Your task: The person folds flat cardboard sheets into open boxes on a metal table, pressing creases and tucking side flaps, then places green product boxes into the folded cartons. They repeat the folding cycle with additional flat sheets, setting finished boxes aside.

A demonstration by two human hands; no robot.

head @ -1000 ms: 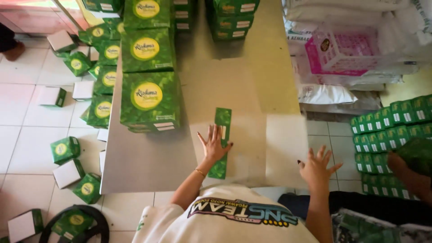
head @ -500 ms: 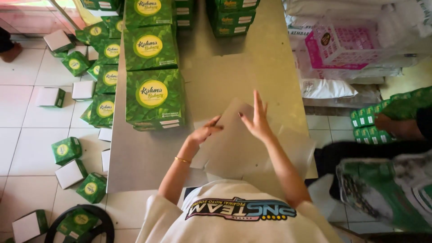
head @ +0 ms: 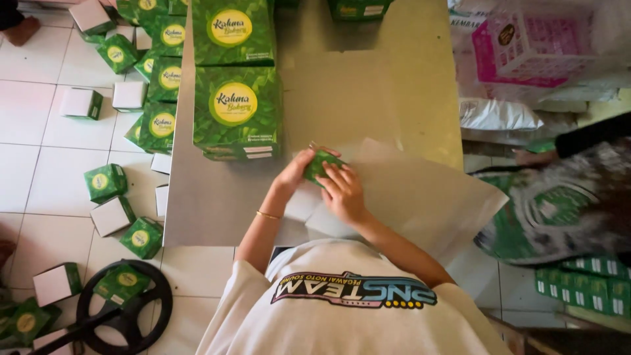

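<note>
Both hands together over the near part of the table [head: 217, 210], close to its front edge. Left hand [head: 297, 169] curled round the left end of a small green carton piece [head: 323, 164], fingers closed on it. Right hand [head: 343, 190] laid over the same piece from the right, fingertips pressing its top; grip closed on it as well. Carton piece held just above a sheet of pale paper [head: 427, 197] spread across the near right corner of the table and overhanging that edge. Just left of the hands, a stack of flat green cartons [head: 236, 112] with a yellow round mark, near the table's left edge, and another stack [head: 231, 29] behind it toward the far edge. Thin gold bracelet [head: 267, 215] on the left wrist. Small green and white boxes [head: 105, 182] scattered on the tiled floor left of the table. Pink basket [head: 532, 46] well off to the far right.
</note>
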